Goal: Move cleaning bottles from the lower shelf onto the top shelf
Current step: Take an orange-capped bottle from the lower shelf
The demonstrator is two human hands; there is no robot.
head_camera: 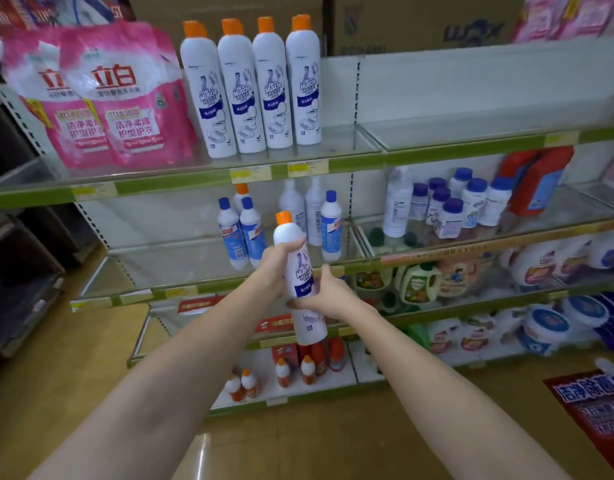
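White, orange-capped bottle [300, 275] is gripped upright in both hands, left hand [277, 263] curled round its upper body, right hand [328, 292] round its middle, before the lower shelf's front edge [201, 289].

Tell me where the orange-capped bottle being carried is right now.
In the head view the held bottle is at centre, gripped by the left hand and right hand, in front of the second shelf, below the four matching bottles.
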